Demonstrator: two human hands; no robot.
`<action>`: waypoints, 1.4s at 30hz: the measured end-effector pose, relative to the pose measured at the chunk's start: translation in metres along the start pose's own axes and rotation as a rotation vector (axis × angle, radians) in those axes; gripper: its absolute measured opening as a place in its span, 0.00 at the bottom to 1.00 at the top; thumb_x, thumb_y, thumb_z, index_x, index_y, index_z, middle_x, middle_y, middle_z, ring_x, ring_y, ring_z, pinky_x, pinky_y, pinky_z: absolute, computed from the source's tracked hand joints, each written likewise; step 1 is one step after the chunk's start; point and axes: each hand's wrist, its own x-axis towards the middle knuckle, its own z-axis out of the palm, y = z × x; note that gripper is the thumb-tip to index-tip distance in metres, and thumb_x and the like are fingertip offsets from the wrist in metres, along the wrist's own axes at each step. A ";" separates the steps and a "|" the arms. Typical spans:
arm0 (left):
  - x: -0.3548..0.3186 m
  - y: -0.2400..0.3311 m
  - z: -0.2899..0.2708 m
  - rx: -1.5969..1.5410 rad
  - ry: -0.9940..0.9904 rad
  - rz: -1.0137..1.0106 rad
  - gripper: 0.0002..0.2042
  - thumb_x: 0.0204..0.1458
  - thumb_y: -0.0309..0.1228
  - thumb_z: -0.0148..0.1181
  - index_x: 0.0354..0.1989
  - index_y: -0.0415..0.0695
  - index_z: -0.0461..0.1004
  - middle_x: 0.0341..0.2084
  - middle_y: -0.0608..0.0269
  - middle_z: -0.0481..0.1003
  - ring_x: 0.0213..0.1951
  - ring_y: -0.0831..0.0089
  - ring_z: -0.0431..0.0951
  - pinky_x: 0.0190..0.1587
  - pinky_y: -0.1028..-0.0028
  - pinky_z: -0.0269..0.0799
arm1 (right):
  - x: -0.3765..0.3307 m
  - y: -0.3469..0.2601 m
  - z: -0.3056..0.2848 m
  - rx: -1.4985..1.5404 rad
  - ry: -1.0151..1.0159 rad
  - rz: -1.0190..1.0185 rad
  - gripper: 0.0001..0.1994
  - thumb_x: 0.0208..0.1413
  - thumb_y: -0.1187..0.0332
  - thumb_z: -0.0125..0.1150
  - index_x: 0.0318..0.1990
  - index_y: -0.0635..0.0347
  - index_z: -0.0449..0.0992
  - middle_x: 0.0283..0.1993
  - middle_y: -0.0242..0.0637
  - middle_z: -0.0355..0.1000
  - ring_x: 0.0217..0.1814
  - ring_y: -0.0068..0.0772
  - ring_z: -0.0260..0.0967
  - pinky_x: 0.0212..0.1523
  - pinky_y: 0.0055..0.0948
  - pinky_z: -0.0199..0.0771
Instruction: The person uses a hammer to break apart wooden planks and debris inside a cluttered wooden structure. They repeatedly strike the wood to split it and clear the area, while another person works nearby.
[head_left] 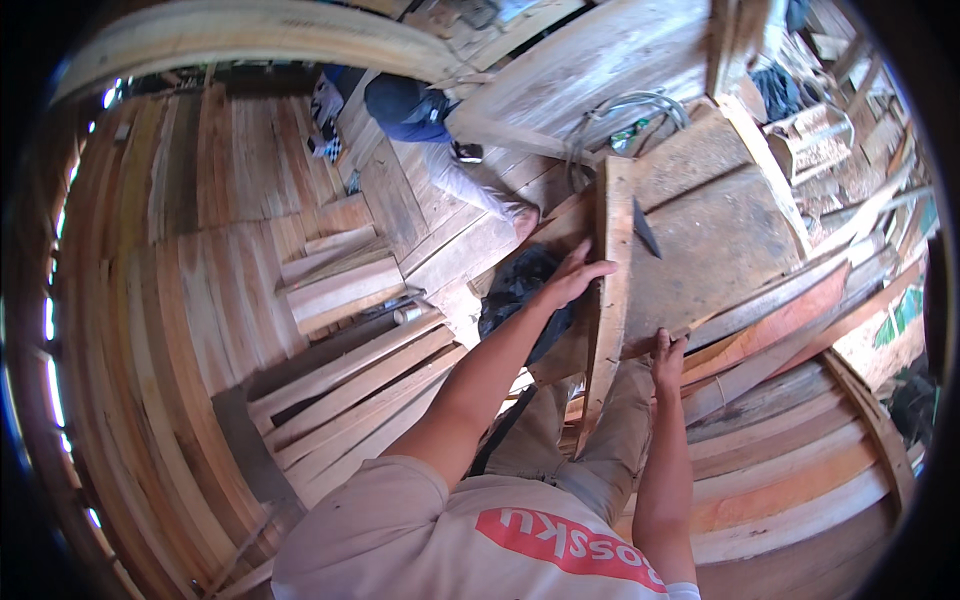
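Observation:
My left hand (pixel 576 280) grips a long, narrow wooden plank (pixel 606 310), its thumb laid across the top edge and its fingers at the left side. The plank stands on edge along the near-left side of a worn wooden worktable (pixel 720 215) and runs down toward my legs. My right hand (pixel 668 360) is closed round a thin, yellowish, pencil-like stick (pixel 703 322) at the table's near edge, to the right of the plank. A dark triangular piece (pixel 646 230) lies on the tabletop against the plank.
A black plastic bag (pixel 520 292) sits left of the plank. Beyond it a person in a dark top (pixel 412 112) bends over the plank floor. A coiled grey hose (pixel 630 105) lies behind the table. Stacked boards (pixel 360 385) stand at left, more boards (pixel 800 460) at right.

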 end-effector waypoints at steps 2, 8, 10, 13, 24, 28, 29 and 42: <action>0.004 -0.015 -0.002 0.035 0.013 -0.021 0.47 0.41 0.52 0.63 0.64 0.30 0.52 0.60 0.41 0.62 0.62 0.57 0.61 0.63 0.68 0.55 | -0.010 -0.028 -0.006 0.085 -0.059 0.116 0.24 0.62 0.50 0.51 0.44 0.68 0.59 0.40 0.49 0.66 0.38 0.39 0.63 0.42 0.38 0.67; -0.012 0.024 -0.002 0.069 0.013 -0.130 0.52 0.38 0.54 0.62 0.65 0.27 0.47 0.63 0.35 0.54 0.66 0.52 0.54 0.66 0.68 0.50 | 0.008 -0.004 -0.010 -0.037 -0.081 0.157 0.28 0.59 0.43 0.50 0.49 0.63 0.59 0.44 0.43 0.66 0.41 0.33 0.67 0.34 0.35 0.69; -0.016 0.024 -0.008 0.042 -0.001 -0.127 0.52 0.39 0.54 0.62 0.65 0.27 0.47 0.63 0.35 0.55 0.65 0.51 0.55 0.65 0.68 0.51 | -0.006 -0.025 -0.010 -0.039 -0.097 0.276 0.34 0.56 0.38 0.50 0.55 0.60 0.57 0.53 0.46 0.64 0.49 0.40 0.68 0.38 0.47 0.70; -0.004 -0.017 -0.002 0.064 0.085 -0.043 0.46 0.37 0.50 0.66 0.59 0.27 0.56 0.55 0.33 0.64 0.58 0.50 0.66 0.59 0.67 0.61 | -0.004 -0.027 -0.019 -0.094 -0.167 0.286 0.35 0.55 0.37 0.48 0.60 0.54 0.54 0.60 0.40 0.61 0.54 0.45 0.67 0.41 0.58 0.66; -0.124 -0.025 -0.022 -0.130 0.238 0.311 0.48 0.36 0.41 0.70 0.65 0.36 0.49 0.60 0.44 0.60 0.62 0.56 0.61 0.63 0.64 0.56 | 0.003 -0.026 -0.031 -0.237 -0.197 0.269 0.41 0.52 0.32 0.48 0.65 0.52 0.52 0.64 0.37 0.59 0.56 0.41 0.65 0.49 0.61 0.59; -0.181 -0.029 -0.083 -0.231 0.328 0.274 0.46 0.37 0.41 0.70 0.65 0.40 0.51 0.55 0.47 0.64 0.59 0.59 0.63 0.60 0.63 0.60 | 0.012 -0.024 -0.037 -0.329 -0.208 0.281 0.39 0.50 0.31 0.47 0.60 0.50 0.57 0.55 0.35 0.67 0.51 0.38 0.67 0.46 0.56 0.59; -0.194 -0.027 -0.099 -0.422 0.352 0.286 0.46 0.38 0.38 0.70 0.65 0.41 0.50 0.53 0.51 0.65 0.57 0.60 0.65 0.57 0.63 0.63 | 0.010 -0.028 -0.036 -0.331 -0.196 0.275 0.39 0.50 0.31 0.47 0.60 0.49 0.57 0.54 0.35 0.67 0.50 0.38 0.67 0.46 0.56 0.59; -0.314 -0.105 -0.234 -0.631 1.170 0.102 0.42 0.44 0.36 0.70 0.64 0.40 0.49 0.47 0.54 0.66 0.48 0.69 0.67 0.50 0.67 0.63 | 0.025 -0.001 -0.026 -0.458 -0.093 0.095 0.36 0.54 0.31 0.38 0.53 0.56 0.66 0.40 0.40 0.74 0.31 0.35 0.73 0.24 0.37 0.62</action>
